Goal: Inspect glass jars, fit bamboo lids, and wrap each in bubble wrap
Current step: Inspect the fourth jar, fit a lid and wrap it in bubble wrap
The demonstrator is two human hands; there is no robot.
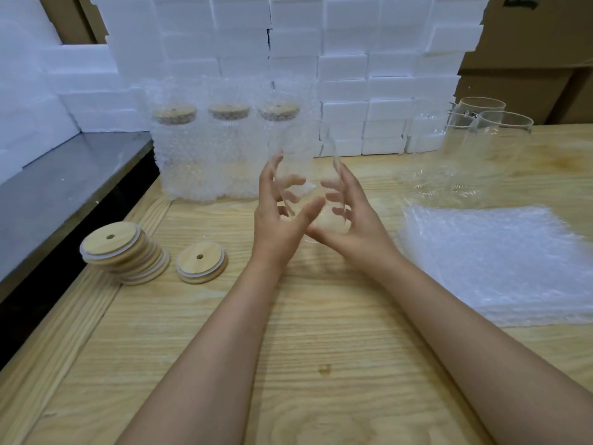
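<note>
Above table, left hand and right hand clasp clear glass jar; box print unreadable.

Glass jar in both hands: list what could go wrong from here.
1. The glass jar is held tilted by the spread fingers of the left hand and right hand alone; smooth glass could slip and crack on the table.
2. The stack of bamboo lids leans sideways; a careless grab may topple it.
3. Bare jars stand just beyond the bubble wrap sheets; tugging a sheet might knock them.
</note>
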